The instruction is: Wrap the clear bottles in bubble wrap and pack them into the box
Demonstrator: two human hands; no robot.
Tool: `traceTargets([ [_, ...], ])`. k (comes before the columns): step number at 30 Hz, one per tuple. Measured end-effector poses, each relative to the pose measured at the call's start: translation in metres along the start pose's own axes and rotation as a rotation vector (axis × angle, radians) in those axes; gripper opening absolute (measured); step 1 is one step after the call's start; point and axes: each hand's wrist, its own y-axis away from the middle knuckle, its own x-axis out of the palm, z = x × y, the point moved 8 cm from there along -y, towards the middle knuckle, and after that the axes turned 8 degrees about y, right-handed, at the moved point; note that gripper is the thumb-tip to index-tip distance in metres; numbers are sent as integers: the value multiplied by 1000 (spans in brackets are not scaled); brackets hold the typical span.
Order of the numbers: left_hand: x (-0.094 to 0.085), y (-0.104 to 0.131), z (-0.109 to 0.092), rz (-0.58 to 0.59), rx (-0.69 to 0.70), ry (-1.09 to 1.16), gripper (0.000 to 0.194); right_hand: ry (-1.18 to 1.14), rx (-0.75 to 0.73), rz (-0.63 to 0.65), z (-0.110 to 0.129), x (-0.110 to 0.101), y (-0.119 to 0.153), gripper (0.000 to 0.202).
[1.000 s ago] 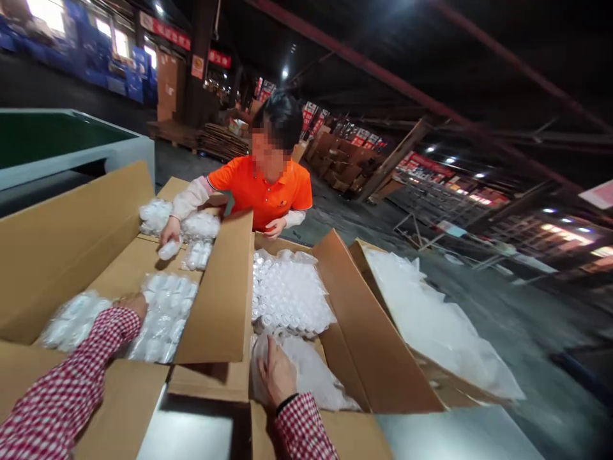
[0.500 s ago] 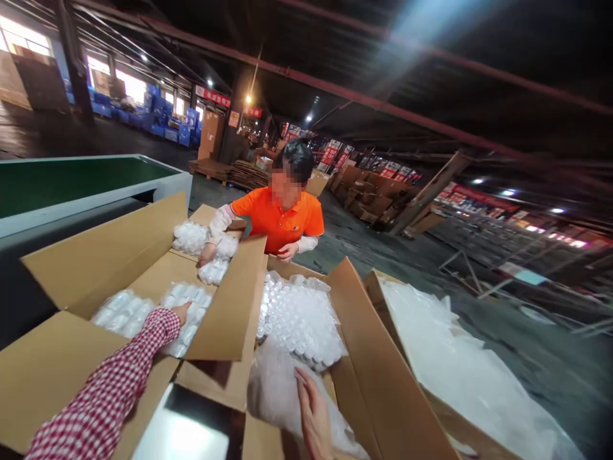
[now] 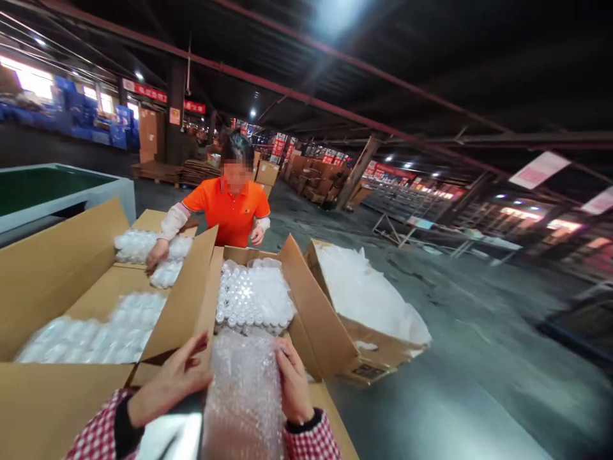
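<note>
My right hand [image 3: 293, 380] grips the right edge of a clear bubble wrap sheet [image 3: 246, 390], which lies over the near part of the middle cardboard box [image 3: 316, 338]. My left hand [image 3: 175, 377] hovers by the sheet's left edge, fingers apart and holding nothing. Just beyond the sheet, many shiny clear-wrapped pieces [image 3: 256, 294] sit packed in the same box. The left cardboard box [image 3: 62, 262] holds more wrapped bundles [image 3: 90, 335] at its near end.
Across the boxes, a person in an orange shirt [image 3: 230, 207] reaches into the left box's far end, touching wrapped bundles [image 3: 167, 271]. A carton lined with white plastic [image 3: 368, 291] stands at right. A green-topped conveyor [image 3: 52, 185] is at far left.
My left hand has come out of the left box and moved right toward the bubble wrap. My right hand has closed on the sheet's edge. The view has swung right.
</note>
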Motion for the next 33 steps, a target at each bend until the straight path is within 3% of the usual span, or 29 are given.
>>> traceTargets([
  [2,37,16,-2,136,-78,177,73,8,-2,50,8,6,10,34],
  [4,62,27,-5,223,-166,350,60,65,-43,70,15,7,20,33],
  [7,86,45,-16,336,-188,535,45,177,-128,12,17,-2,28,32],
  [10,105,68,-22,450,-132,529,58,216,-140,-145,4,-18,30,36],
  [12,105,76,-13,337,-134,484,65,214,-112,-224,-13,-25,29,38],
  [14,89,80,3,70,-145,439,58,202,-63,-238,-31,-26,29,38],
  [16,67,86,15,-190,-125,331,48,199,-14,-174,-45,-20,32,41],
  [18,49,93,19,-369,-90,153,45,239,-22,-112,-44,-13,43,48],
  [20,39,100,18,-464,-65,-36,45,315,-121,6,-27,0,62,53],
  [23,40,105,15,-483,-38,-208,48,418,-287,463,0,42,106,57],
  [25,40,108,11,-514,-6,-292,48,471,-319,691,5,62,130,45],
  [28,46,105,12,-418,-11,-392,39,427,-235,680,5,63,118,18],
  [33,62,92,39,-47,-43,-346,35,285,66,712,-14,38,29,20],
])
